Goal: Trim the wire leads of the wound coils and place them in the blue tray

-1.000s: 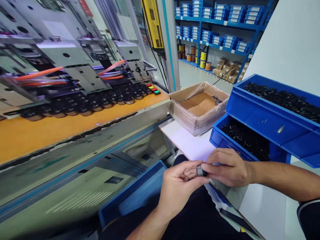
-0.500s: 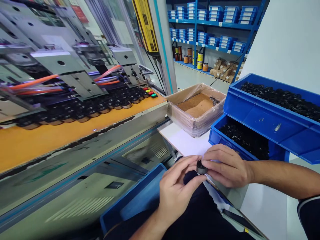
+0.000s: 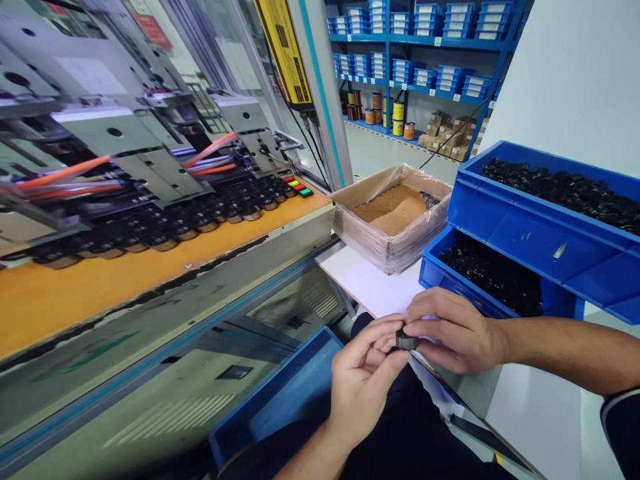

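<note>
**Small dark part being pinched in midair**

The left hand and right hand are gripping it from opposite sides. The part is hanging near the edge of the white table, where a plastic-wrapped carton is sitting beside blue bins. An orange worktop is stretching left; blue shelving is standing behind.

The left hand pinches the small dark part from its left, thumb beneath; the right hand grips its right side, fingers bent, forearm extending rightward
</note>
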A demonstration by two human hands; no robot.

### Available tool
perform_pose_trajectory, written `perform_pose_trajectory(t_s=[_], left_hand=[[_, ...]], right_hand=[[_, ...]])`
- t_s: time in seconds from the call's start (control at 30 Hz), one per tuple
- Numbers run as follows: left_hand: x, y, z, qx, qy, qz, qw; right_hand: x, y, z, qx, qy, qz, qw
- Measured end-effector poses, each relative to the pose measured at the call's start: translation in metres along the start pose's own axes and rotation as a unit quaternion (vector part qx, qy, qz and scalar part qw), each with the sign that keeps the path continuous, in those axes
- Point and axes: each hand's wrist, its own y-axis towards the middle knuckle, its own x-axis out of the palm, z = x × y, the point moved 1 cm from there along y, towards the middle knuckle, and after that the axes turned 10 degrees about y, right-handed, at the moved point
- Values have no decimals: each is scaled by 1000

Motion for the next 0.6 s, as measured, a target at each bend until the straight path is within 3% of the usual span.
perform_pose_trajectory(t_s=[0.17,0.3,0.37,0.43,0.5,0.6], left_hand=[[12,2,-14,-114,-188,-40,975],[7,1,-20,-126,-178,-81,973],[0,2,-18,-62,-82,-72,992],[-7,4,-12,52,38,-44,997],[-11,7,-7,153,132,-19,979],[-13,10,-1,217,204,-14,955]], right_hand=[[2,0,3,-5,-11,11,1000],[-1,0,4,11,6,20,1000],[-2,-1,4,7,12,20,1000],[-2,-1,4,6,11,20,1000],[-2,0,3,9,11,18,1000],[-1,0,1,18,13,15,1000]])
